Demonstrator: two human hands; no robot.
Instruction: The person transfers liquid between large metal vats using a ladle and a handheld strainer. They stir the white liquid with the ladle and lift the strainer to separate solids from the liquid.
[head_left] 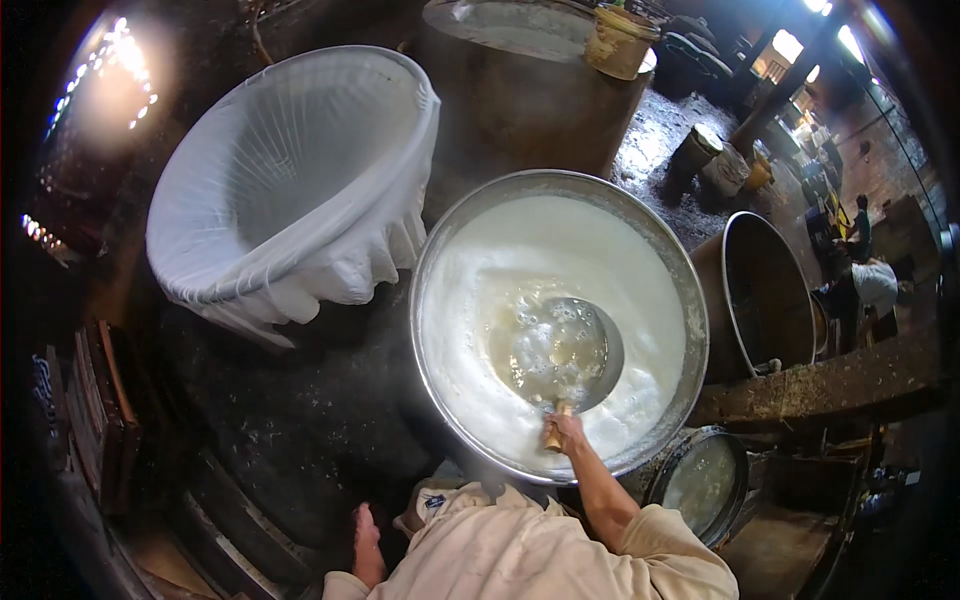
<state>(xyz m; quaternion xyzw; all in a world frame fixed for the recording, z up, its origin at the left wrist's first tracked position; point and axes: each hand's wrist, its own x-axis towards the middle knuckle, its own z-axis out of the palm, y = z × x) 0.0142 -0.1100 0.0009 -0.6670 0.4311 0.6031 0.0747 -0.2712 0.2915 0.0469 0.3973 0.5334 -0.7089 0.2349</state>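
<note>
A wide round metal vat (697, 330) full of white, milky liquid (560, 225) with froth on it stands in front of me. My right hand (566, 433) is closed around the short wooden handle of a large round metal ladle (612, 350). The bowl of the ladle sits in the liquid near the vat's middle, with cloudy yellowish, bubbly liquid in and beside it. Low at my left side, apart from the vat, is my left hand (366, 522); its fingers are too unclear to read.
Left of the vat stands a big round container lined with white cloth (350, 255). Behind is a large tank (520, 110) with a dirty bucket (618, 45) on its rim. An open metal drum (735, 290) and a smaller liquid-filled tub (738, 470) stand right. Another person (872, 285) is far right.
</note>
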